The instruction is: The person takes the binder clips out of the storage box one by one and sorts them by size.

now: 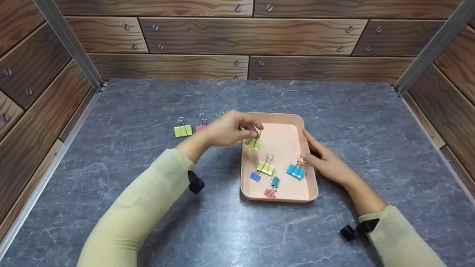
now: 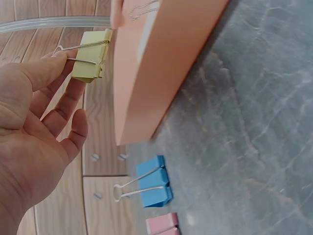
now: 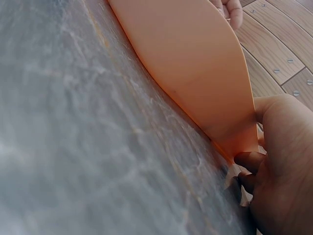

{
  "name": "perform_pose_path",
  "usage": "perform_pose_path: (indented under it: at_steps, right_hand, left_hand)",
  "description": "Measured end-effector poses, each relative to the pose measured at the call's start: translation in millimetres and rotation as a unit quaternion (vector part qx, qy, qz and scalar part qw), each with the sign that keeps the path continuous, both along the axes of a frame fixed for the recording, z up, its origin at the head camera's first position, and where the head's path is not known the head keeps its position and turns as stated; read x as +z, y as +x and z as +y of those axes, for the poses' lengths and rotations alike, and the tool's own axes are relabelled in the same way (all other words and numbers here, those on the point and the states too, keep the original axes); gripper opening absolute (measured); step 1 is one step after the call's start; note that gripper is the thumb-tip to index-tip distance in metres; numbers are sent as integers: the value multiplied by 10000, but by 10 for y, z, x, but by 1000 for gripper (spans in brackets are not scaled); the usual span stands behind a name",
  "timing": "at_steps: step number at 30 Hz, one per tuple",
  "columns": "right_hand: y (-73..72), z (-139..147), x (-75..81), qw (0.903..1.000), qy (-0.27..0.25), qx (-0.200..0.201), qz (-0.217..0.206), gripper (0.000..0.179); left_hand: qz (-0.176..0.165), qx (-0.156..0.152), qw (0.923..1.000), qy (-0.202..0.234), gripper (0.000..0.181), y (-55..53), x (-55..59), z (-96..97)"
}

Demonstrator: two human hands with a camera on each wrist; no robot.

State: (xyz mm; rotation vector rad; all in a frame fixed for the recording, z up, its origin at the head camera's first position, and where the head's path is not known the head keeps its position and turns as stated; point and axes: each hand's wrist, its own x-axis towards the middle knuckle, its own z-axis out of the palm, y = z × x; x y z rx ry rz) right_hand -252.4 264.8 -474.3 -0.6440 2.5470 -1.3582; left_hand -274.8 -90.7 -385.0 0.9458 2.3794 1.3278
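Observation:
My left hand (image 1: 233,128) pinches a yellow-green binder clip (image 1: 253,144) by its wire handles, over the left side of a pink tray (image 1: 276,200). In the left wrist view that clip (image 2: 91,55) hangs between thumb and fingers. My right hand (image 1: 328,161) grips the tray's right wall, thumb over the rim and fingers along the outside. Near that thumb lies a large blue binder clip (image 1: 295,172). Also inside the tray are a yellow-green clip (image 1: 266,168), a small blue clip (image 1: 255,176), a small teal clip (image 1: 275,181) and a small pink clip (image 1: 269,193).
Left of the tray stand a yellow-green clip (image 1: 183,131) and a pink clip (image 1: 200,128), the latter partly behind my left hand. A blue clip (image 2: 154,181) shows beside the pink one in the left wrist view. Wood-patterned panels (image 1: 252,35) border the grey marbled table (image 1: 207,222).

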Motion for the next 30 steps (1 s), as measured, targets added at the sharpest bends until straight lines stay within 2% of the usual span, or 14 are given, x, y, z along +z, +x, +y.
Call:
perform_pose_path:
  at_steps: [9,18,25,30]
  right_hand:
    - [-4,-5,-2,10000,-75,40,-16,74]
    - [13,-12,17,10000,-12,-15,-37,75]
    - [7,-13,10,10000,16,-9,7,75]
    - [1,-9,-5,10000,-41,17,23,75]
  left_hand:
    - [399,352,9986,61,17,11,140,-138]
    - [496,720,9959,232,19,67,214,-277]
    - [598,1060,9919,354,20,82,218,-380]
    - [600,1309,9892,273,21,97,190,-458]
